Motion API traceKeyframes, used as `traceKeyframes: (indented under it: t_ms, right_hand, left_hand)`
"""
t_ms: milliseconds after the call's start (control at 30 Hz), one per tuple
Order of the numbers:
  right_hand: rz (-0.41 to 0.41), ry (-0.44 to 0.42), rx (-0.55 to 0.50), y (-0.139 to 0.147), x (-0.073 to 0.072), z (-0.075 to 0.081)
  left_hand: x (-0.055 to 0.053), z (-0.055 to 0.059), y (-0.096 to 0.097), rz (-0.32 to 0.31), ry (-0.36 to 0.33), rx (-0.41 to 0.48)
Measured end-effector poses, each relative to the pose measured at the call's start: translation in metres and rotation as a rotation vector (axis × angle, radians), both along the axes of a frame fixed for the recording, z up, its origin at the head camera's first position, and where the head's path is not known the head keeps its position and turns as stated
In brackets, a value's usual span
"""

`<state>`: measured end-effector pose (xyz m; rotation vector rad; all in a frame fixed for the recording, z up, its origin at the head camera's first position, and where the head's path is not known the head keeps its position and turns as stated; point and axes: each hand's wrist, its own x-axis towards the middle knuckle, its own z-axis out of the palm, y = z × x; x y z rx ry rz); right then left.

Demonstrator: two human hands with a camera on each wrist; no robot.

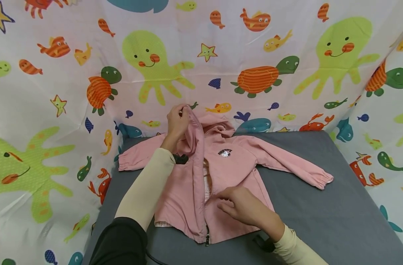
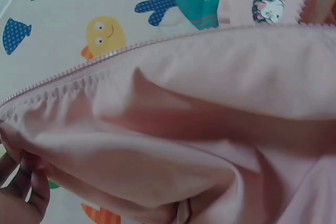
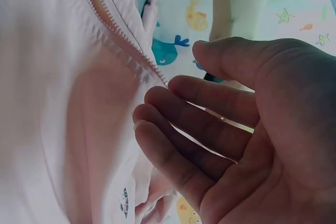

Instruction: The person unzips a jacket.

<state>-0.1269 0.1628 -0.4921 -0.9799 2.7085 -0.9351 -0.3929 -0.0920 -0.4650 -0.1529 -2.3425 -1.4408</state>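
Observation:
A pink hooded jacket (image 1: 234,162) lies front up with its sleeves spread to both sides. Its zipper is joined near the hem, and the front gapes above that. My left hand (image 1: 178,123) pinches the jacket's edge at the collar and holds it raised; in the left wrist view the zipper teeth (image 2: 110,55) run along the lifted edge, with the fingertips at its far end. Over the lower front, beside the zipper, my right hand (image 1: 242,206) hovers with relaxed, slightly bent fingers and nothing in them. Its palm (image 3: 283,145) faces the right wrist camera.
The jacket rests on a grey table (image 1: 297,209). Behind and along both sides hangs a white curtain (image 1: 201,84) printed with sea animals. Dark straps sit at both wrists, and a black cable (image 1: 155,258) lies at the front edge.

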Motion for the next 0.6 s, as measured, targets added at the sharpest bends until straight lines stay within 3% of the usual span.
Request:
traceKeyframes:
  t_ms: [333,467,600]
  right_hand:
    - [-0.027,0.060,0.011,0.002,-0.004,0.001]
    - [-0.046,0.089,0.009,0.004,-0.005,0.003]
    - [-0.075,0.128,0.019,0.006,-0.008,0.004]
  left_hand:
    - [0.017,-0.009,-0.015,-0.012,0.120,-0.052]
    - [0.029,-0.013,-0.020,-0.031,0.163,-0.068]
    - [0.050,-0.017,-0.025,-0.056,0.148,-0.070]
